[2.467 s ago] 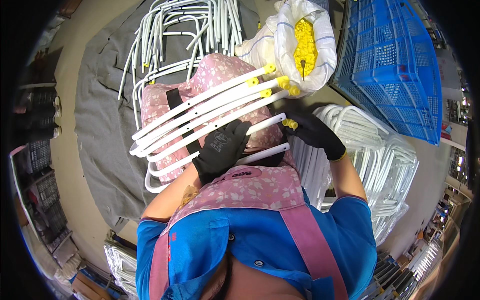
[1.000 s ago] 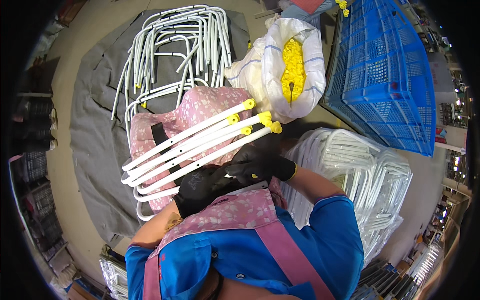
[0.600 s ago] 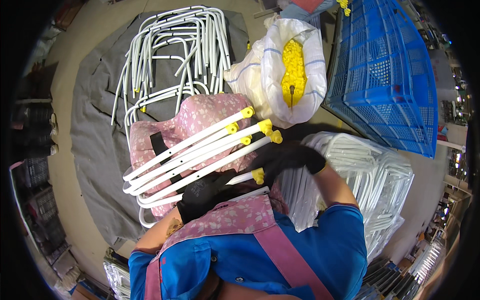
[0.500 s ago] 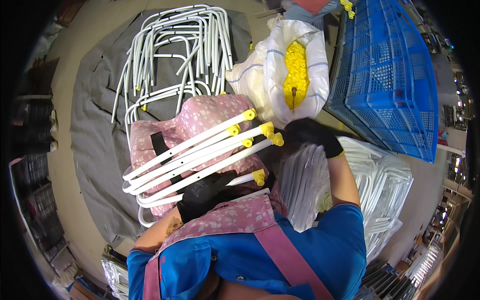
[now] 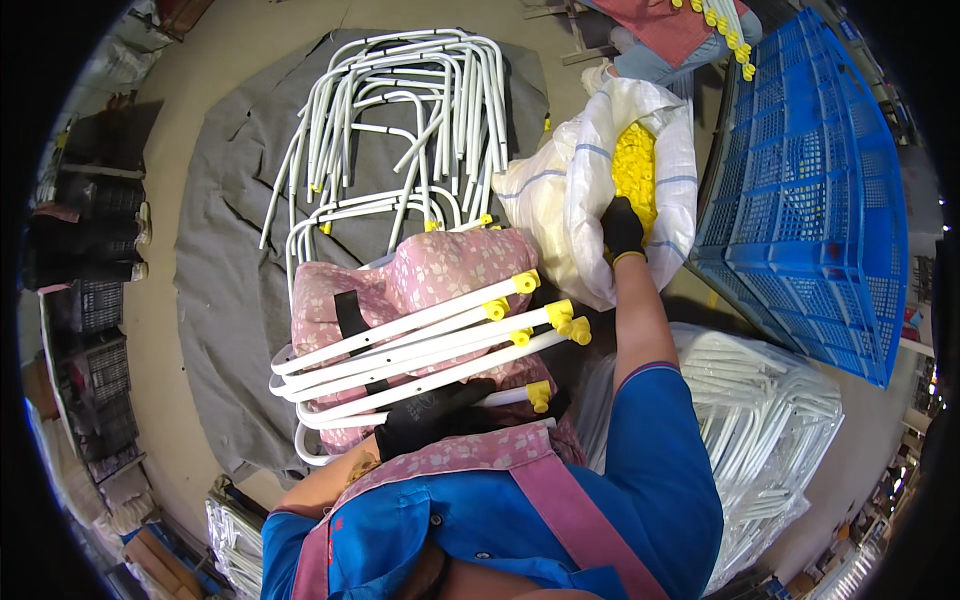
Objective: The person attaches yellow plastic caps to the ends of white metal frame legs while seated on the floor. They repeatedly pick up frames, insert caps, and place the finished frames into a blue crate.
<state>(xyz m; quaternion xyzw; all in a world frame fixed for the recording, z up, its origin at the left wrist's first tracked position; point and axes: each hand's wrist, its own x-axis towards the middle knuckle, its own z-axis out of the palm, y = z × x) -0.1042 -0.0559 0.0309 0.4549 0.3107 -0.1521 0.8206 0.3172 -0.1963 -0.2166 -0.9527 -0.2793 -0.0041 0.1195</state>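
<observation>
Across my lap, on a pink floral apron (image 5: 450,255), rest several white U-shaped metal tubes (image 5: 420,365) with yellow plastic caps (image 5: 560,315) on their right-hand ends. My left hand (image 5: 432,415), in a black glove, is closed around the lowest tubes near my waist. My right hand (image 5: 622,228), also gloved, reaches into the open white woven sack (image 5: 590,210) at the near end of a heap of loose yellow caps (image 5: 635,165). Its fingertips are hidden, so what they touch cannot be made out.
More bent white tubes (image 5: 400,95) lie on a grey cloth (image 5: 225,300) on the floor ahead. A blue plastic crate (image 5: 800,190) stands at the right. Plastic-wrapped tubes (image 5: 760,430) are stacked by my right side. Another person (image 5: 680,40) sits beyond the sack.
My right hand has moved forward from beside the capped tube ends into the sack. A thin dark-handled tool seen standing in the caps is now out of sight. My left hand keeps its grip.
</observation>
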